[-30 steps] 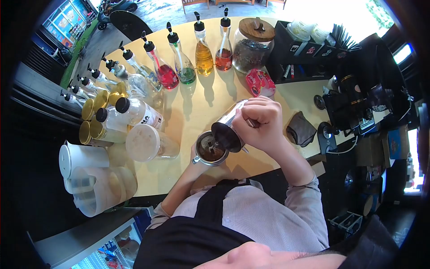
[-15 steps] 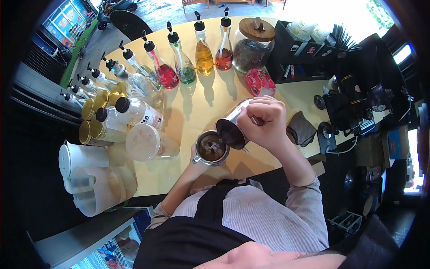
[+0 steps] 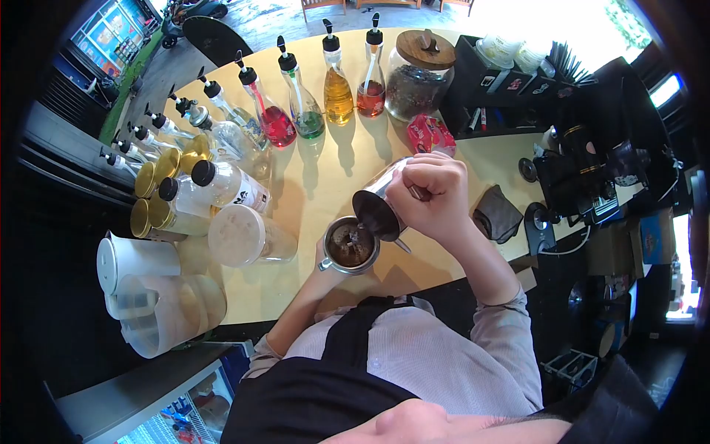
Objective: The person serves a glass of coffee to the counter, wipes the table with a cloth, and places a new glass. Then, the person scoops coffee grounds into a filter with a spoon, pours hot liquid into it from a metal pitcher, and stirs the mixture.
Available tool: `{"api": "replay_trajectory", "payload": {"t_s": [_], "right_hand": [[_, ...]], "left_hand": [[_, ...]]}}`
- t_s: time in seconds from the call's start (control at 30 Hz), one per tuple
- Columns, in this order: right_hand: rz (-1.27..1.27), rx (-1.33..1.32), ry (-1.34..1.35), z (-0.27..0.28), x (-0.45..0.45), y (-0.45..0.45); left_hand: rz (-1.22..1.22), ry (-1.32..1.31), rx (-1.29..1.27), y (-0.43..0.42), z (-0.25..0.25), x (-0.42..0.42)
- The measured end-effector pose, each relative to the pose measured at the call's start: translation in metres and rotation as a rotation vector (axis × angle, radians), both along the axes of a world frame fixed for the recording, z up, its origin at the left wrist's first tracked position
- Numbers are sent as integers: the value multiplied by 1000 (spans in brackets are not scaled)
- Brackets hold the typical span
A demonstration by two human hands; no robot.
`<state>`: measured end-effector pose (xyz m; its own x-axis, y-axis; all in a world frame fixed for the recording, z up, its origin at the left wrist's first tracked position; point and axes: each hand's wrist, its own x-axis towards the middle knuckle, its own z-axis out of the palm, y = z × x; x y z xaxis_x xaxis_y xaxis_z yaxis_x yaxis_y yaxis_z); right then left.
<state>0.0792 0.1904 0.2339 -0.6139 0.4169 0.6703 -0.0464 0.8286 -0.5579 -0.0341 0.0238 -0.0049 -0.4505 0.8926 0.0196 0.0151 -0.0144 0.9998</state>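
My right hand (image 3: pixel 429 189) is closed in a fist around the handle of a tilted pitcher (image 3: pixel 379 216) with a shiny side and a dark round mouth. Its lip hangs over a steel cup (image 3: pixel 350 246) that holds brown liquid with pale bubbles or glints on top. My left hand (image 3: pixel 330 269) is wrapped around the cup's near left side, its fingers mostly hidden beneath and behind it. A thin handle or rod (image 3: pixel 403 246) pokes out below the pitcher. Whether liquid is flowing between them is hard to make out.
Pump-topped syrup bottles (image 3: pixel 339 96) curve along the table's far edge, beside a wooden-lidded jar (image 3: pixel 419 78). A pink packet (image 3: pixel 431 135) and a dark cloth (image 3: pixel 498 214) lie to the right. Left stand a lidded tub (image 3: pixel 237 235) and a clear jug (image 3: pixel 174 314).
The pitcher has tipped a little further, its mouth shifting slightly left and up, and my right hand has moved slightly with it. The steel cup stays almost in place.
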Motion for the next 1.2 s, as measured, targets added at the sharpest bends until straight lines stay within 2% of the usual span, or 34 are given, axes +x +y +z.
{"api": "replay_trajectory", "payload": {"t_s": [0.1, 0.2, 0.4, 0.5, 0.57, 1.2], "right_hand": [[-2, -10, -2, 2, -2, -3], [17, -20, 17, 4, -4, -4], [30, -20, 25, 8, -5, -9], [37, -11, 26, 9, -3, -10], [39, -5, 18, 8, -1, -11], [-22, -1, -9, 6, 13, -9]], "left_hand": [[-12, 5, 11, 0, 9, 2], [11, -133, 14, 1, 11, 2], [-1, 171, -11, 3, 5, 1], [4, 82, 11, 2, 11, 2], [13, -111, 53, 2, 14, 2], [-14, -84, 23, 1, -18, -1]]}}
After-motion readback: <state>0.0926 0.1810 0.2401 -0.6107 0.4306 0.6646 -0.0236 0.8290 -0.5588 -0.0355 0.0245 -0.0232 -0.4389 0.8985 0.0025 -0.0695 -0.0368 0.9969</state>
